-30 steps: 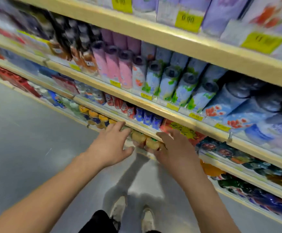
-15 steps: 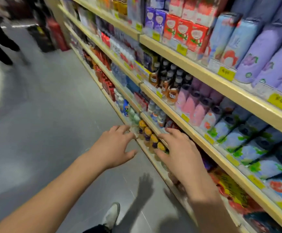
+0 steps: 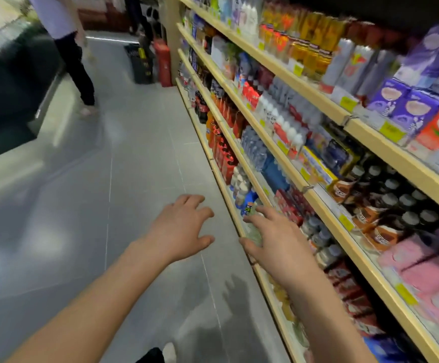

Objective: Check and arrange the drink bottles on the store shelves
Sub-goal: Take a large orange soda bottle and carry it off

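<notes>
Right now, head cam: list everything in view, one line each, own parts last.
shelves: several tiers, pale wood, right side, running down the aisle
price tags: many, yellow, on shelf edges
cartons: several, purple, upper tier, right
pink bottles: a row, pink, mid tier, near right
dark-capped bottles: many, brown with dark caps, mid tier
red bottles: a row, red, bottom tier, mid aisle
basket: one, dark, floor at aisle end
bystander: one, dark trousers, far left
floor: grey tiles
shoe: one, white, bottom edge
left hand: fingers spread, empty, over floor
right hand: open, at bottom shelf edge, over a blurred bottle
</notes>
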A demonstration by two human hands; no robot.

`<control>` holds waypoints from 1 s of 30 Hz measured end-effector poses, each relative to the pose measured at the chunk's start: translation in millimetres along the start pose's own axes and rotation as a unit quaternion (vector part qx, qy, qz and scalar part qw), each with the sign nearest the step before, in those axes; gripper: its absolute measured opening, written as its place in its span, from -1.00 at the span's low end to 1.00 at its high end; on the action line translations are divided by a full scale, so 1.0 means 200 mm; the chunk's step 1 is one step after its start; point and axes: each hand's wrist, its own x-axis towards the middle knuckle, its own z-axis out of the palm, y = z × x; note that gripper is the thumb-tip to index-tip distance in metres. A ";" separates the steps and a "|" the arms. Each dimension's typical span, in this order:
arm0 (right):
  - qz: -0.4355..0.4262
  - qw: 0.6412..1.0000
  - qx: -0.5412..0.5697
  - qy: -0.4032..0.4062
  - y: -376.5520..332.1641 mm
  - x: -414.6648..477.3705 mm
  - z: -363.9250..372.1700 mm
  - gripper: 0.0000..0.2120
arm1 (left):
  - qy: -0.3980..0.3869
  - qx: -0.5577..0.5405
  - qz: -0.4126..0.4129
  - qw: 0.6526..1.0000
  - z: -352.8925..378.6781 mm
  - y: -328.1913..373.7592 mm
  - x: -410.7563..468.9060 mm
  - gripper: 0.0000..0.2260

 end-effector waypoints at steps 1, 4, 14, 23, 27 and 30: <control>-0.004 1.000 -0.002 -0.001 -0.05 0.11 -0.01 -0.52 | 0.005 -0.005 -0.004 1.000 -0.03 -0.10 0.05 -0.47; -0.010 1.000 -0.003 -0.007 -0.17 0.40 0.00 -0.52 | 0.016 -0.006 -0.011 1.000 -0.11 -0.36 0.18 -0.48; -0.057 0.997 0.049 -0.007 -0.29 1.22 0.06 -0.55 | 0.001 -0.022 -0.053 0.998 -0.23 -0.86 0.73 -0.48; -0.112 0.991 0.065 -0.022 -0.10 2.20 0.04 -0.53 | 0.017 -0.028 -0.117 0.993 -0.41 -1.13 1.48 -0.51; -0.123 0.989 0.072 -0.044 -0.03 2.55 -0.01 -0.53 | 0.009 -0.028 -0.138 0.990 -0.49 -1.22 1.77 -0.51; -0.129 0.988 0.071 -0.053 -0.02 2.77 -0.05 -0.53 | 0.006 -0.028 -0.145 0.989 -0.54 -1.31 1.95 -0.51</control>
